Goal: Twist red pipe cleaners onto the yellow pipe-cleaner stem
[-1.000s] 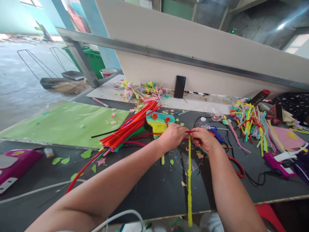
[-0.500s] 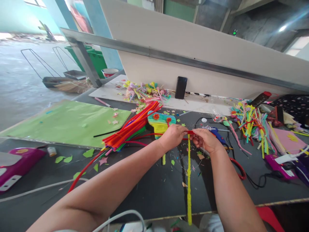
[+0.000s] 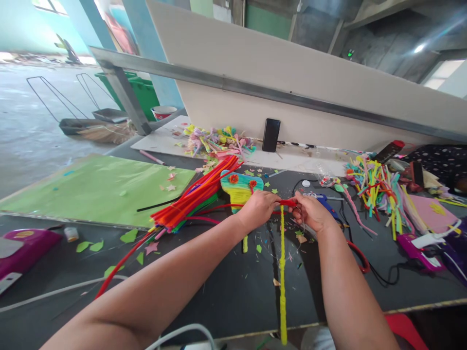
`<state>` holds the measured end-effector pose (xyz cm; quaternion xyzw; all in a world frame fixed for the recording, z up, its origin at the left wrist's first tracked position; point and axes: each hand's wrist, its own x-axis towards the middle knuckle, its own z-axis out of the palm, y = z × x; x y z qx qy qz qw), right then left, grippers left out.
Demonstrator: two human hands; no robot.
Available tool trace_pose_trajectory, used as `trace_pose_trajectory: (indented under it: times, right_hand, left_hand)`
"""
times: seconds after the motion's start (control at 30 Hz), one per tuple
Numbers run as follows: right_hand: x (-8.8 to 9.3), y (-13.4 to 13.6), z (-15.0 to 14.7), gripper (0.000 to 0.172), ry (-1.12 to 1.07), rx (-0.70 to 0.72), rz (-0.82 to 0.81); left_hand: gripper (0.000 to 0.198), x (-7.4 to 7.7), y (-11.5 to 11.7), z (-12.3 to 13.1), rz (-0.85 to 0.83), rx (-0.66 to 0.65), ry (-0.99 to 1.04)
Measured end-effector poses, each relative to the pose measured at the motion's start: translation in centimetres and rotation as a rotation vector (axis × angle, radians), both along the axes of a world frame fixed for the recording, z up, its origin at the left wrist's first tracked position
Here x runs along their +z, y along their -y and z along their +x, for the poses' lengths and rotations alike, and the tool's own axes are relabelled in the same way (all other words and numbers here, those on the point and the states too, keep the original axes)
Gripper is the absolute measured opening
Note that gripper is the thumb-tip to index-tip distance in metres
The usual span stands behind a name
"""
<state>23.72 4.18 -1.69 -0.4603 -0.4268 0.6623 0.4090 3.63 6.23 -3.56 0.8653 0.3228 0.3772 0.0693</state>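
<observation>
Between my two hands a red pipe cleaner (image 3: 288, 202) is stretched over the top of a long yellow pipe cleaner (image 3: 282, 272), which hangs straight down past the table edge. My left hand (image 3: 260, 209) is closed on the red one. My right hand (image 3: 310, 210) pinches its other end with thumb and fingers. Just behind my left hand lies a blue and yellow pipe-cleaner piece (image 3: 239, 193) with two orange-red curls on it. A thick bundle of red pipe cleaners (image 3: 195, 192) rests to the left of that piece.
Green sheets (image 3: 95, 187) cover the left of the table. A phone (image 3: 271, 135) leans against the back board. A blue glue gun (image 3: 327, 206) and red-handled scissors (image 3: 359, 256) lie at right, near colourful pipe-cleaner scraps (image 3: 379, 187). Purple devices (image 3: 31, 253) with cables flank the work area.
More red pipe cleaner shows between my hands, which have drawn slightly apart. The yellow one still hangs below. The whole view has shifted a little.
</observation>
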Motion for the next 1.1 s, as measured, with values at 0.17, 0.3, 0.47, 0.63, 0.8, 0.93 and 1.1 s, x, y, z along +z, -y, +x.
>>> trace_pose_trajectory:
  times: [0.17, 0.3, 0.47, 0.63, 0.8, 0.93, 1.1]
  right_hand:
    - [0.1, 0.2, 0.5, 0.035, 0.094, 0.058, 0.016]
    - [0.3, 0.2, 0.9, 0.033, 0.152, 0.105, -0.019]
    - [0.5, 0.1, 1.6, 0.025, 0.156, 0.090, -0.025]
    - [0.6, 0.1, 1.6, 0.021, 0.174, 0.102, -0.026]
    - [0.7, 0.2, 1.0, 0.019, 0.157, 0.074, -0.003]
    - [1.0, 0.3, 0.6, 0.019, 0.097, 0.072, 0.011]
    - [0.9, 0.3, 0.5, 0.020, 0.058, 0.040, 0.008]
  left_hand:
    - [0.023, 0.0, 0.1, -0.1, 0.013, -0.001, -0.020]
    - [0.022, 0.0, -0.1, -0.1, 0.037, -0.002, -0.001]
    - [0.021, -0.2, -0.3, -0.1, 0.036, 0.012, 0.025]
    - [0.021, -0.1, -0.1, -0.1, 0.033, 0.013, 0.017]
    - [0.020, 0.0, 0.0, 0.0, 0.031, 0.023, 0.021]
    - [0.019, 0.0, 0.0, 0.1, 0.039, 0.020, 0.035]
    - [0.019, 0.3, 0.2, 0.0, 0.028, 0.040, 0.045]
